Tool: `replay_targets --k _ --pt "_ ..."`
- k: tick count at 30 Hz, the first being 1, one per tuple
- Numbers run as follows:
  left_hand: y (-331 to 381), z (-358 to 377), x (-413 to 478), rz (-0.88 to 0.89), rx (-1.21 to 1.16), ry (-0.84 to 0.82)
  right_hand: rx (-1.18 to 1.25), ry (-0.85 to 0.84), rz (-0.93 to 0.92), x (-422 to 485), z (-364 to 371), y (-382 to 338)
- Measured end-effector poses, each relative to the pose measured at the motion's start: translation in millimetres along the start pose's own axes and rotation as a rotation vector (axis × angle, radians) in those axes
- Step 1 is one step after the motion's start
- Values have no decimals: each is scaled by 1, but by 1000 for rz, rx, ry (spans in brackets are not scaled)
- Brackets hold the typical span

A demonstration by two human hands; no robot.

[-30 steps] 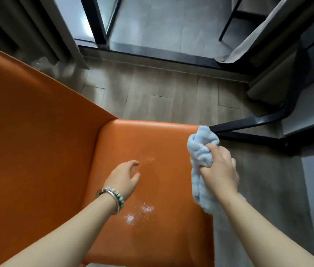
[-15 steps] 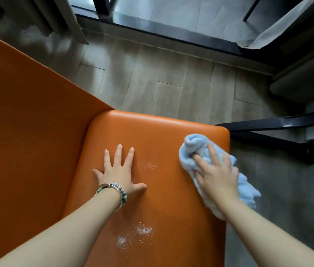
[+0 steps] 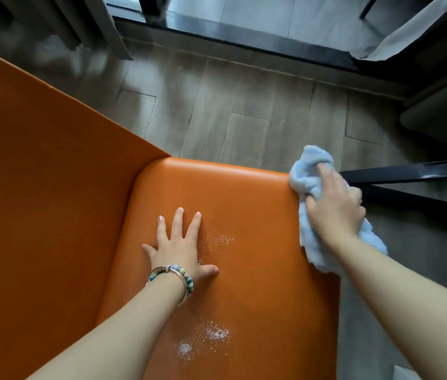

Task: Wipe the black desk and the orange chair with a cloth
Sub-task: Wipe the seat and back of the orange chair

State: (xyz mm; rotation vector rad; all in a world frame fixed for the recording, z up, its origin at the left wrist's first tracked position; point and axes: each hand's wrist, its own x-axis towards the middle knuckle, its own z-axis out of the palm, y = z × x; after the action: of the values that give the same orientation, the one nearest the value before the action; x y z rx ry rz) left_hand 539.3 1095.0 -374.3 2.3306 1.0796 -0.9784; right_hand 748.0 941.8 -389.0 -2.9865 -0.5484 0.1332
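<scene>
Right hand (image 3: 335, 207) dragged one cloth (image 3: 310, 164) to chair (image 3: 258, 229) edge.

Grey wood-look floor planks (image 3: 244, 105) meet a black door threshold (image 3: 244, 39) at the far side, a pale curtain hem (image 3: 398, 37) hanging far right.

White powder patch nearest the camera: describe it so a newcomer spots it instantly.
Find the orange chair; on its seat the left hand presses flat. The patch lies on the seat nearer the camera than that hand, beside the forearm. Unlike the fainter dusting by the fingers, it is denser and has a small white clump on its left.
</scene>
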Motion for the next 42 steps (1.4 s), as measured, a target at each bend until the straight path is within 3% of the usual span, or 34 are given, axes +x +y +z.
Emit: replay_targets --k 1,3,7,9,11,13,14,16,18,20,22,23,24,26,27,28,29,32,34,36,39,40,42 --pt "-1 1 1 -3 -1 5 39 -36 113 11 2 -4" --pt "-2 1 1 -4 -7 11 48 -58 93 -4 0 -21" --pt "0 2 0 1 -27 9 9 -36 -573 -116 15 -5" --pt "1 2 -1 11 8 9 9 -31 -718 -99 12 6" --pt "1 0 -2 11 44 -5 -46 31 -554 -52 4 0" --pt "0 -1 0 8 54 -2 -31 -42 -162 -7 1 -6" --pt "0 -1 0 7 56 0 -30 -76 -54 0 1 -10" --pt "0 -1 -1 4 51 5 -38 -48 -51 -28 1 -18" --pt "0 -1 0 7 39 16 -8 -15 -313 -86 10 -12" --pt "2 0 -1 13 15 22 -23 11 -723 -123 17 10" --pt "2 0 -2 13 -5 28 9 18 -910 -94 8 16" --pt "2 0 -2 11 -11 30 -15 52 -861 -71 5 10" --pt "2 0 -1 12 -15 29 -59 67 -700 -45 2 1" --pt "0 2 0 15 -28 33 -45 -26 -203 -8 4 -17" --pt "-1 3 0 12 -38 38 -24 -56 -57 -8 7 -29" --pt "-1 4 0 11 -42 43 -12 -68 -24 -20 7 -40" --pt "-2 4 -1 14 -45 47 -13 -43 -109 -44 9 -47" --pt "-4 7 -2 42 -43 60 -6 -19 -652 -127 23 -27" --pt "-8 6 -3 66 -30 60 -55 -36 -831 -119 16 -6" --pt "-13 7 -4 84 -33 47 -150 1 -618 -77 8 1" --pt "-20 -3 0 112 -60 41 -78 -44 72 -27 -1 -20" --pt "-22 -9 1 119 -73 44 -60 -50 163 -27 0 -32" --pt "-27 -20 6 136 -72 69 -68 -73 52 -55 3 -54"
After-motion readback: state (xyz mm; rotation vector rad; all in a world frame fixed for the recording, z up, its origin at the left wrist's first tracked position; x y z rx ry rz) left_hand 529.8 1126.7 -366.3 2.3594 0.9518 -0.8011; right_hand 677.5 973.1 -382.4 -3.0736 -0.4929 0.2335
